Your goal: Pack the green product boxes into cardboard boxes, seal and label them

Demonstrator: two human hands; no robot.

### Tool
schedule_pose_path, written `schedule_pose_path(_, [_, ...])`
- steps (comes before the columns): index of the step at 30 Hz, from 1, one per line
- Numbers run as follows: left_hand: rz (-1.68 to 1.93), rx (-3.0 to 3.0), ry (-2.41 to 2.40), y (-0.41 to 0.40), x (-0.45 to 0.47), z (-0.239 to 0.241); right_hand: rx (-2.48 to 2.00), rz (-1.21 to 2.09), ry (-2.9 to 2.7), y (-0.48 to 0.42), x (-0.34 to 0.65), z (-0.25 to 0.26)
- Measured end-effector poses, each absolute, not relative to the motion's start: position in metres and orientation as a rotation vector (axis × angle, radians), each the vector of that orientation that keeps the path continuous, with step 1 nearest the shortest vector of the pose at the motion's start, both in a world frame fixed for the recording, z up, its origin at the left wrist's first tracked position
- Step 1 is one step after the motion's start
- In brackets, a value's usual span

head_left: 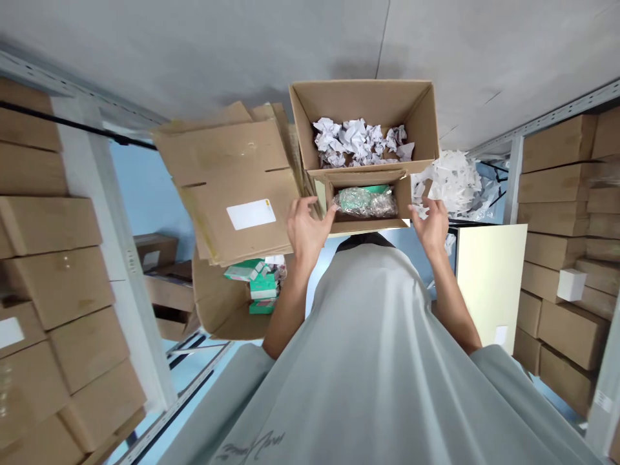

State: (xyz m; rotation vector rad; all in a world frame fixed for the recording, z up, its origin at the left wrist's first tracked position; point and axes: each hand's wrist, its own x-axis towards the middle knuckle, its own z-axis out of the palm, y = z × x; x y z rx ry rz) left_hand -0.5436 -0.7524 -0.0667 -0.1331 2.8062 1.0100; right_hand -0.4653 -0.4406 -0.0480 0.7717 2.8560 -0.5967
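Note:
A small open cardboard box (368,223) sits between my hands, just in front of my chest. Inside it lies a green item in clear bubble wrap (365,200). My left hand (306,226) grips the box's left side, thumb on its rim and fingers curled at the flap. My right hand (431,223) rests against the box's right side with its fingers stretched out and apart. Right behind stands a larger open cardboard box (421,123) with crumpled white paper (358,142) in its bottom.
A stack of flattened cartons (227,187) with a white label lies to the left, several small green packets (256,284) below it. Loose crumpled paper (453,181) is piled at the right beside a pale panel (489,271). Shelves of cardboard boxes (53,284) line both sides.

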Motion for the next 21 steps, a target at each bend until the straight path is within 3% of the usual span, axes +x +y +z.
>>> schedule_pose_path(5, [0.810, -0.114, 2.777, -0.752, -0.541, -0.086, 0.820, -0.549, 2.638, -0.452, -0.464, -0.069])
schedule_pose_path(11, [0.793, 0.186, 2.792, -0.716, -0.535, -0.071, 0.918, -0.558, 2.647, -0.452, -0.422, -0.049])
schedule_pose_path(21, [0.761, 1.035, 2.331, -0.519, -0.471, -0.066, 1.703, -0.524, 2.538, -0.383, -0.224, -0.031])
